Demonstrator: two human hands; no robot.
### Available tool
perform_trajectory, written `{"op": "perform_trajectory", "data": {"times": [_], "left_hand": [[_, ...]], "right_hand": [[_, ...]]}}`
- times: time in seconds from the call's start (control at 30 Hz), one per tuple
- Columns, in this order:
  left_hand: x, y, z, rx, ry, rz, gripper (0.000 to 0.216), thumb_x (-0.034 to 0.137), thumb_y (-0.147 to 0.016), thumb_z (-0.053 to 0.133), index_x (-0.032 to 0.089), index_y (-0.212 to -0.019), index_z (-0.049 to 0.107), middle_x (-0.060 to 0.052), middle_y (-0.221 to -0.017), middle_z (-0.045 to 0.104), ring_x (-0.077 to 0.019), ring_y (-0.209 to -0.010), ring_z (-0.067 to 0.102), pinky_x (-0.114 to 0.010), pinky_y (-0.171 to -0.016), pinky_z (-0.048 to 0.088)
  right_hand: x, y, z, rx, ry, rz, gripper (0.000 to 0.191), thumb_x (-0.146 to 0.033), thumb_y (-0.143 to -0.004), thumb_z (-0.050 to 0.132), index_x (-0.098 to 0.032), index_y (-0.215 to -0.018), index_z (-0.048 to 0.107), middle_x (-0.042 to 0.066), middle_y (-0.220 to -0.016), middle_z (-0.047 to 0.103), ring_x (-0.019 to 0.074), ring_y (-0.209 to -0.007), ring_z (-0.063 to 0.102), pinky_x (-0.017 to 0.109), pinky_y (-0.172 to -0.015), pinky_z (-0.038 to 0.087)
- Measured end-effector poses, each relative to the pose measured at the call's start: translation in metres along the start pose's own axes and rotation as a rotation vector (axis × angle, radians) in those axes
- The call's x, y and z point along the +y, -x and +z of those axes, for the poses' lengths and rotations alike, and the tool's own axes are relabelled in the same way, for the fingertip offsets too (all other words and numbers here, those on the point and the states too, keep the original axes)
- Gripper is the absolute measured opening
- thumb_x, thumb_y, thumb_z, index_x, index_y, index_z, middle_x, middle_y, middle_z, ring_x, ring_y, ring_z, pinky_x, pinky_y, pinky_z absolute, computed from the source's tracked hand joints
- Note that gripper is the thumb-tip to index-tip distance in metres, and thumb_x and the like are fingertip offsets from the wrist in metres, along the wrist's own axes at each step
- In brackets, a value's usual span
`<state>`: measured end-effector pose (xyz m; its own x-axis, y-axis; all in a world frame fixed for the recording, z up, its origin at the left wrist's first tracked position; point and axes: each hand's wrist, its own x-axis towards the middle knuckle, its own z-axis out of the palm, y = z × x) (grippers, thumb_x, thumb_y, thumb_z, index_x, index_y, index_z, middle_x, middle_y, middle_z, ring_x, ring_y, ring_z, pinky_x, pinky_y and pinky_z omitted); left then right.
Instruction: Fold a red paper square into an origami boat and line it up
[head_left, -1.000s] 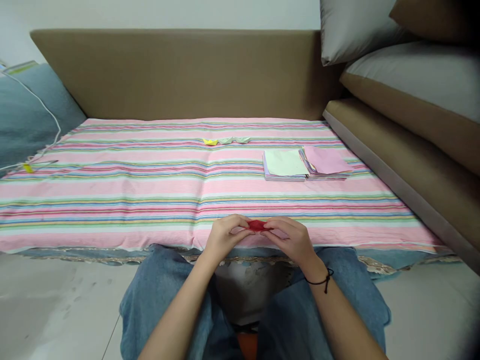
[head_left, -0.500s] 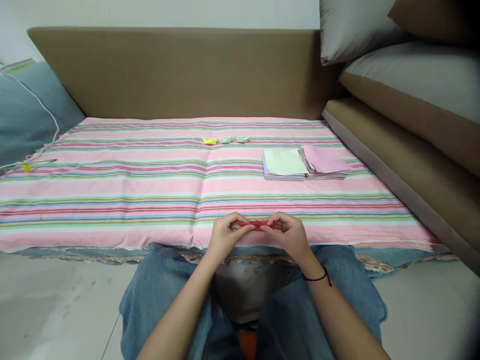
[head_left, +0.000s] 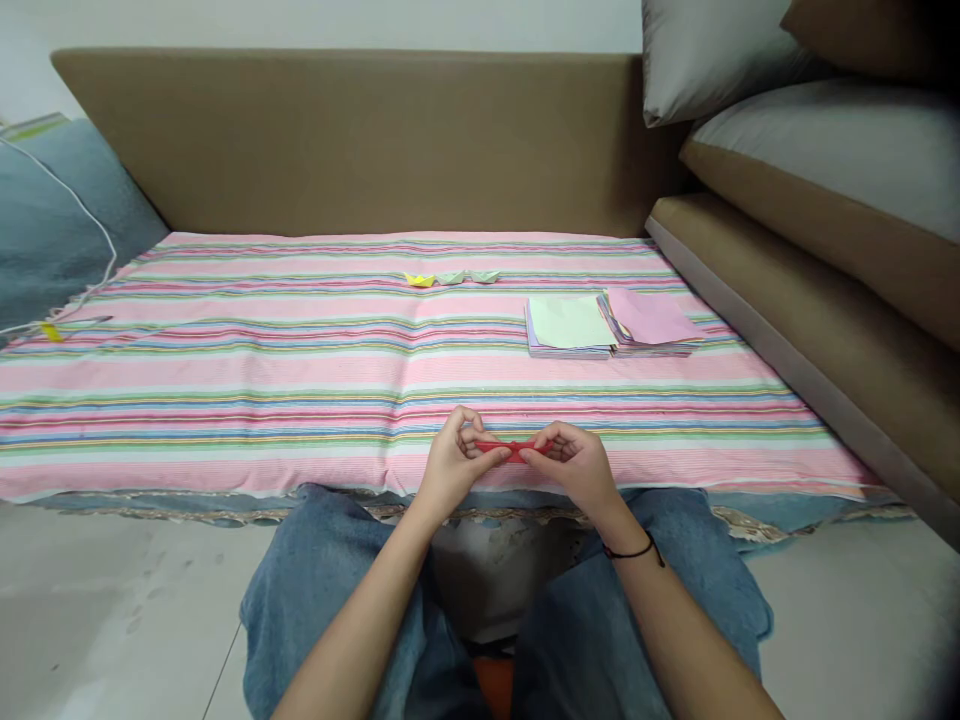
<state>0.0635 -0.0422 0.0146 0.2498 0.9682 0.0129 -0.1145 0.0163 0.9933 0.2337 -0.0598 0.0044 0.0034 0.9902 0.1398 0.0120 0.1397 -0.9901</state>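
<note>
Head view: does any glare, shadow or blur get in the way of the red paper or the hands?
Head view: left hand and right hand clearly lit, no glare on the red paper, though its folds are too small to read; head view, bottom left: pale glare on the floor; head view, top right: dark corner over the cushions.

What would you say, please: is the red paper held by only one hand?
No, the left hand and the right hand both hold the red paper, one at each end.

Red paper (head_left: 515, 451); pink cloth (head_left: 225, 372), multicoloured stripes.
</note>
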Motion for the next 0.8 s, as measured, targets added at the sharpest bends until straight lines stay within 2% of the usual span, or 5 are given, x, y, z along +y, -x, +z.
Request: {"op": "perform_trajectory", "data": {"times": [0.13, 0.3, 0.53, 0.7, 0.8], "left_hand": [[-0.0004, -0.0003, 0.0003, 0.028, 0.007, -0.023, 0.046, 0.028, -0.062, 0.076, 0.021, -0.079, 0.033, 0.004, -0.062, 0.065, -0.0063, -0.043, 0.053, -0.014, -0.042, 0.033], [-0.0023, -0.0004, -0.0012, 0.066, 0.014, -0.024, 0.047, 0.028, -0.061, 0.076, 0.021, -0.078, 0.033, 0.004, -0.063, 0.065, -0.0066, -0.047, 0.055, -0.015, -0.046, 0.036], [-0.0026, -0.0005, -0.0017, 0.036, 0.036, -0.031, 0.046, 0.025, -0.061, 0.076, 0.021, -0.079, 0.034, 0.003, -0.066, 0.066, -0.0079, -0.052, 0.058, -0.017, -0.051, 0.042], [-0.0041, -0.0010, -0.0038, 0.010, -0.007, -0.036, 0.039, 0.027, -0.062, 0.076, 0.019, -0.082, 0.044, 0.003, -0.065, 0.064, -0.0104, -0.056, 0.060, -0.019, -0.052, 0.043], [-0.0051, -0.0008, -0.0041, -0.027, -0.014, -0.050, 0.038, 0.027, -0.062, 0.075, 0.018, -0.086, 0.048, 0.001, -0.067, 0.064, -0.0121, -0.060, 0.062, -0.020, -0.053, 0.044]], "right_hand": [[0.0017, -0.0008, 0.0013, -0.012, -0.081, 0.045, 0.039, -0.035, -0.063, 0.076, -0.023, -0.078, 0.042, -0.003, -0.067, 0.061, 0.0123, -0.058, 0.059, 0.024, -0.054, 0.049], [0.0064, -0.0001, 0.0036, -0.085, -0.093, 0.129, 0.051, -0.036, -0.061, 0.077, -0.025, -0.092, 0.039, -0.002, -0.073, 0.066, 0.0156, -0.061, 0.065, 0.026, -0.057, 0.052], [0.0069, 0.0002, 0.0042, -0.048, -0.104, 0.128, 0.048, -0.035, -0.061, 0.077, -0.024, -0.091, 0.041, -0.002, -0.069, 0.067, 0.0174, -0.061, 0.066, 0.028, -0.056, 0.053], [0.0054, -0.0002, 0.0040, -0.077, -0.025, 0.076, 0.041, -0.033, -0.065, 0.074, -0.023, -0.097, 0.051, 0.000, -0.073, 0.067, 0.0185, -0.068, 0.067, 0.030, -0.062, 0.054], [0.0048, -0.0011, 0.0035, -0.122, 0.048, 0.022, 0.031, -0.033, -0.068, 0.071, -0.020, -0.093, 0.058, 0.003, -0.078, 0.069, 0.0203, -0.076, 0.067, 0.031, -0.067, 0.053]]}}
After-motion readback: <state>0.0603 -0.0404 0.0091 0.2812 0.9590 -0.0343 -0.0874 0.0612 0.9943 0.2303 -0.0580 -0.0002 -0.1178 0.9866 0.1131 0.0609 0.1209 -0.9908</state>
